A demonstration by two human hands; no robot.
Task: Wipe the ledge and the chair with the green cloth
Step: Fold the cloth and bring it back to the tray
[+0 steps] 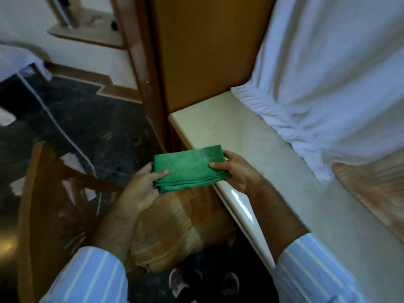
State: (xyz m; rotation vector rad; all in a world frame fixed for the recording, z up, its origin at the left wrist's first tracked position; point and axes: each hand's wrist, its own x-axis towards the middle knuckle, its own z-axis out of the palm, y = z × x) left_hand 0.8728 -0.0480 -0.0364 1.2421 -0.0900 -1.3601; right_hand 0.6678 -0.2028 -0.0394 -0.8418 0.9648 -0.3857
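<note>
The folded green microfibre cloth was held between both hands above the front edge of the pale, glossy stone ledge. The left hand pinched its left end, thumb on top and fingers curled beneath; the right hand gripped the right end the same way (both sleeves were blue with white stripes). The brown wooden chair with striped orange seat cushion stood just below, beside the ledge.

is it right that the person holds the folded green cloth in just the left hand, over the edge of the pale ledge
Not quite. The head view shows both hands holding the folded green cloth: the left hand and the right hand each grip an end. It is over the edge of the pale ledge.
</note>
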